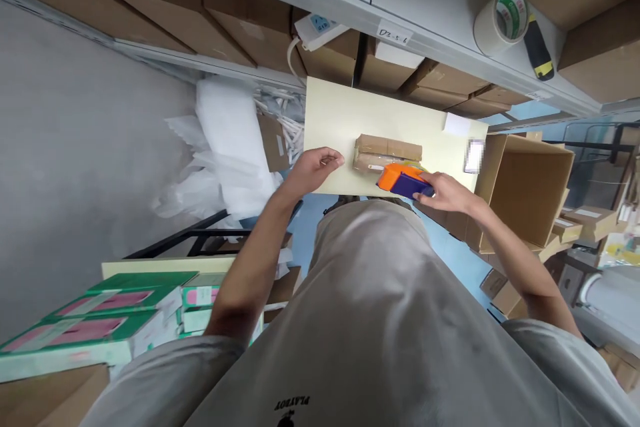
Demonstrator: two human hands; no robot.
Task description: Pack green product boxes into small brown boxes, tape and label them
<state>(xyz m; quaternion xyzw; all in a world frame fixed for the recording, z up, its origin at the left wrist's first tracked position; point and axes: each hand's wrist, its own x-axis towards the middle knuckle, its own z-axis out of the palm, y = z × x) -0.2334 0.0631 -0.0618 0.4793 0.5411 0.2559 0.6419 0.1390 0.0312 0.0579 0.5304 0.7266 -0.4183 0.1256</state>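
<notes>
A small brown cardboard box [387, 147] lies on the cream tabletop [345, 107], with shiny clear tape along its near side. My right hand [445, 192] grips an orange and dark purple tape dispenser [405, 180], held at the near right edge of the box. A yellowish roll of tape shows partly behind the dispenser. Just left of the box is my left hand [315, 170], apart from it. Its fingers are loosely curled, with a gap between thumb and forefinger and nothing visible in them.
A phone-like object [474, 156] and a white paper [457, 124] lie on the table's right side. An open carton [525, 187] stands beyond it. White foam wrap [235, 140] hangs at left. A shelf above carries a tape roll [501, 21] and a cutter [539, 50]. Green boxes [100, 307] sit lower left.
</notes>
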